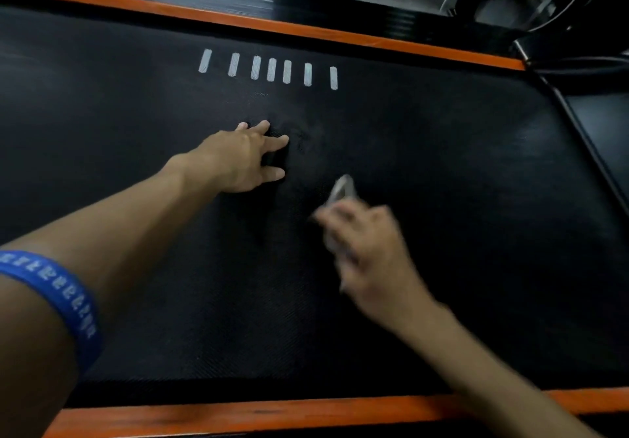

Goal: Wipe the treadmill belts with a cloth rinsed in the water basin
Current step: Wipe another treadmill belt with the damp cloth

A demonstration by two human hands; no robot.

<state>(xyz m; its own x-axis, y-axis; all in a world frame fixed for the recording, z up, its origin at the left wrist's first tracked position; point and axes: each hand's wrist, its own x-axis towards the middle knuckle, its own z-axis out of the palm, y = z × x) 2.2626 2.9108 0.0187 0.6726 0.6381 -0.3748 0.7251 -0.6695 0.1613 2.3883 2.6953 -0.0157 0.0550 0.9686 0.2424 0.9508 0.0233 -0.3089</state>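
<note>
black textured treadmill belt (442, 199) filled the view between two orange side rails (272, 27), with a row of white dashes (271, 69) printed near the far rail. left hand (243, 158) pressed flat on the belt, fingers spread. right hand (371, 250), blurred, gripped a pale cloth (342, 190) on the belt just beside it.

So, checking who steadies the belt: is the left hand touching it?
Touching. The head view shows the left hand pressed flat, fingers spread, on the treadmill belt.
</note>
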